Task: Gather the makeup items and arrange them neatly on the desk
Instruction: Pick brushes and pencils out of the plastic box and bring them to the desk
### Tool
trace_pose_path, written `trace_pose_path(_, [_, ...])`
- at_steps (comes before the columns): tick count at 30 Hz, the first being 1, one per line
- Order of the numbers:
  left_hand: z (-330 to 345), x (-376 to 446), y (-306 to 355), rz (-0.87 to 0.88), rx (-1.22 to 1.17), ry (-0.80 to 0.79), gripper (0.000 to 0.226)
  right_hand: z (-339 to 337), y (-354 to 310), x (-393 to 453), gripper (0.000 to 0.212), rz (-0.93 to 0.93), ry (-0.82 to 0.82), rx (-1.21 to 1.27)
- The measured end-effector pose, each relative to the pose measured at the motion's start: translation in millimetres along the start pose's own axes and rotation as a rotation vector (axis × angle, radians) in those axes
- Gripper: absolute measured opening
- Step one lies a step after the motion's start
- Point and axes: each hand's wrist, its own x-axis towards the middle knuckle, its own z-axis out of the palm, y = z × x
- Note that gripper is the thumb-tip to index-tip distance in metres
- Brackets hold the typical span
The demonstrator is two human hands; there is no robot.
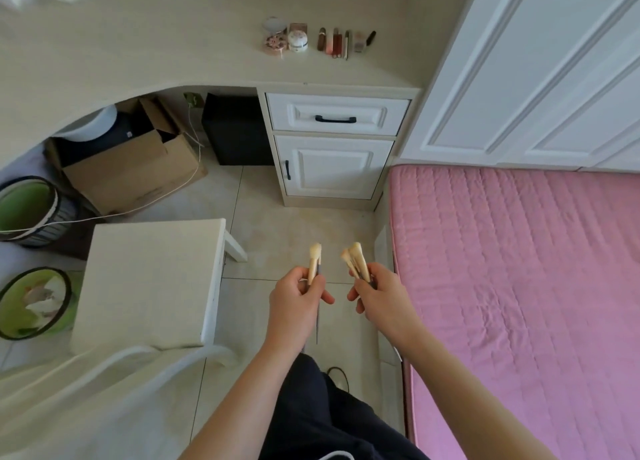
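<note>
Both hands hold brushes: the left hand grips a few brushes with bristles up, and the right hand grips a bigger bunch. They hang over the floor, between the stool and the bed, well apart from the counter. On the counter a row of makeup already lies quite neatly. I judge the task mostly done; the brushes are not yet placed beside that row.

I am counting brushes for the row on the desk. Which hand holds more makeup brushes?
The right hand: its brushes show at least two separate heads, while the left hand shows one pale brush beside a thin grey handle.
</note>
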Motion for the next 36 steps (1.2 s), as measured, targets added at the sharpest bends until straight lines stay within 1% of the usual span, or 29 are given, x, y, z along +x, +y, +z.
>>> trace_pose_path(6, [-12, 65, 25, 0.020, 0.012, -0.021, 0.008, 3, -35, 57, 0.019, -0.002, 0.015, 0.013])
trace_pose_path(15, [-54, 174, 73, 0.100, 0.092, -0.043, 0.005, 22, -111, 142, 0.020, 0.011, 0.051, 0.077])
trace_pose_path(20, [-63, 217, 91, 0.106, 0.116, -0.064, 0.004, 22, -135, 178, 0.020, 0.035, 0.089, 0.092])
trace_pose_path(25, [-59, 258, 106, 0.105, 0.132, -0.059, 0.008, 8, -149, 215, 0.022, 0.062, 0.112, 0.112])
trace_pose_path(29, [-46, 295, 124, 0.091, 0.141, -0.066, 0.007, -7, -160, 249, 0.021, 0.088, 0.113, 0.144])
trace_pose_path(34, [-24, 337, 149, 0.092, 0.145, -0.059, 0.010, -33, -179, 293, 0.017, 0.073, 0.111, 0.141])
trace_pose_path(36, [2, 367, 171, 0.083, 0.116, -0.052, 0.011, -61, -188, 331, 0.017, 0.056, 0.113, 0.116])
